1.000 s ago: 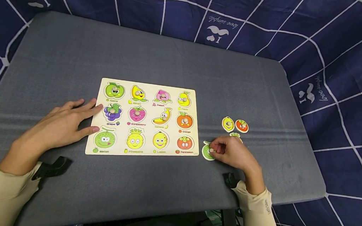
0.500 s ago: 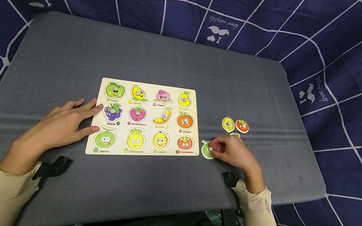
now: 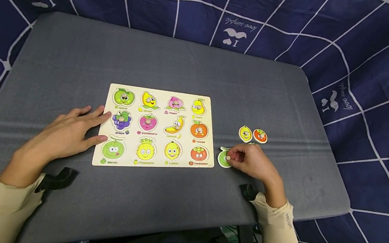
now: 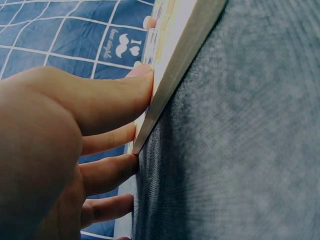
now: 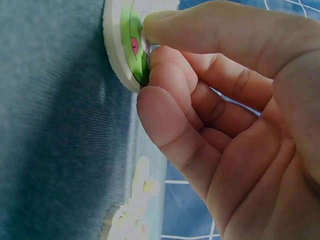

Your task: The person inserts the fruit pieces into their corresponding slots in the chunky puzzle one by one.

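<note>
My right hand (image 3: pixel 250 162) pinches a light knob on the green melon puzzle piece (image 3: pixel 222 159), just right of the puzzle board. In the right wrist view, the thumb and curled fingers meet at the knob of the melon piece (image 5: pixel 131 55), which is close over the cloth. The wooden fruit board (image 3: pixel 160 149) has knobbed pieces in its two upper rows. Its lower row shows flat printed melon, pineapple, lemon and persimmon pictures. Spread out, my left hand (image 3: pixel 65 126) rests at the board's left side, its thumb (image 4: pixel 120 97) touching the board's edge in the left wrist view.
A lemon piece (image 3: pixel 245 134) and a persimmon piece (image 3: pixel 260 136) lie beyond my right hand, with another piece mostly hidden behind that hand. Grey cloth (image 3: pixel 171 64) covers the table. A dark blue checked curtain (image 3: pixel 195 20) hangs around its far and right sides.
My right hand has shifted the melon piece slightly, first left, then away from me. It now covers more of the pineapple piece behind it. The left hand and board have stayed put.
</note>
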`<state>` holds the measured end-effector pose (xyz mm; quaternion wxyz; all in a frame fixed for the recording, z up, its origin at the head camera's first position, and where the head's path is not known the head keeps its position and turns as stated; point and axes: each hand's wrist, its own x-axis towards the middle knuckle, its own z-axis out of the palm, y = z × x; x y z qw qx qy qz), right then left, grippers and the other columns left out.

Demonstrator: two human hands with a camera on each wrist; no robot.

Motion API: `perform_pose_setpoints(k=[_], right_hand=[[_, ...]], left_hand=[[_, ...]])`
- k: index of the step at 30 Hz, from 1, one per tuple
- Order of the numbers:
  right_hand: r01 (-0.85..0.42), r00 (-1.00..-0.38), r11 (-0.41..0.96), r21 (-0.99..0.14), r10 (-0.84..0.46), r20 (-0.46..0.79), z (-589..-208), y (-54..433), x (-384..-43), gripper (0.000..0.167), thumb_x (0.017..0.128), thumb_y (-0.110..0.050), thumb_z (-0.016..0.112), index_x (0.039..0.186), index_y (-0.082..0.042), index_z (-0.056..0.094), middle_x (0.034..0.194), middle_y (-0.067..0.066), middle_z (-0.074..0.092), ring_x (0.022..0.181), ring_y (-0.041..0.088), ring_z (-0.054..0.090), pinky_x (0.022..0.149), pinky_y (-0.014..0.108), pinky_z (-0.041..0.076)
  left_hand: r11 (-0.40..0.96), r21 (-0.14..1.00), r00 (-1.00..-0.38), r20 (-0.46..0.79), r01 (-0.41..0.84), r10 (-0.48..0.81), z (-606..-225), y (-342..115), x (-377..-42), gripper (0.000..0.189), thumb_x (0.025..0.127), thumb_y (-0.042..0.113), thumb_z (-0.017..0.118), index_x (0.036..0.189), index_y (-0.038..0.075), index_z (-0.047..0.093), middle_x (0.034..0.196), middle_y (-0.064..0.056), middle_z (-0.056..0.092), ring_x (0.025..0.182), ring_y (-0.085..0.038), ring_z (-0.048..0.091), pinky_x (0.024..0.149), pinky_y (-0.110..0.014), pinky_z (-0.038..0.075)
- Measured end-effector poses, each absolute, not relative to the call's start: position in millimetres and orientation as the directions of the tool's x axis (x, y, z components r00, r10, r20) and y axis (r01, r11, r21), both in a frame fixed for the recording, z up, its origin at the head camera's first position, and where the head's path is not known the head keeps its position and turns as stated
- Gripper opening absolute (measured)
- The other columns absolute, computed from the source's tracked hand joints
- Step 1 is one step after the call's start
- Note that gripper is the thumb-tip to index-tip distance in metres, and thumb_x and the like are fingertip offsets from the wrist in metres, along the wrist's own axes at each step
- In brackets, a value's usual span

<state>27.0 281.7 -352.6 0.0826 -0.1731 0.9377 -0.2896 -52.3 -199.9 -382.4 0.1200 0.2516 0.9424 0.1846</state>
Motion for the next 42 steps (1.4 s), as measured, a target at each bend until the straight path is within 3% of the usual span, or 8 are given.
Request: perform_pose_setpoints(k=[23, 42], right_hand=[[-0.237, -0.937, 0.771, -0.590, -0.343, -0.072, -344, 278, 22, 0.005, 0.081, -0.001, 0.076, 0.083, -0.004, 0.072, 0.072, -0.006, 0.063, 0.064, 0.005, 0.056, 0.058, 0.021, 0.048], [-0.379, -0.889, 0.716, -0.586, -0.458, 0.015, -342, 240, 5, 0.005, 0.080, -0.001, 0.075, 0.084, -0.004, 0.073, 0.070, -0.006, 0.063, 0.064, 0.006, 0.057, 0.058, 0.023, 0.049]], left_hand=[[0.811, 0.398, -0.840, -0.156, 0.428, 0.520, -381, -200, -53, 0.073, 0.093, 0.041, 0.068, 0.152, 0.010, 0.039, 0.155, -0.025, 0.030, 0.137, -0.054, 0.027, 0.095, -0.072, 0.027], [0.805, 0.408, -0.840, -0.144, 0.431, 0.523, -381, -200, -52, 0.072, 0.093, 0.040, 0.069, 0.152, 0.009, 0.040, 0.155, -0.024, 0.031, 0.137, -0.054, 0.028, 0.095, -0.072, 0.028]])
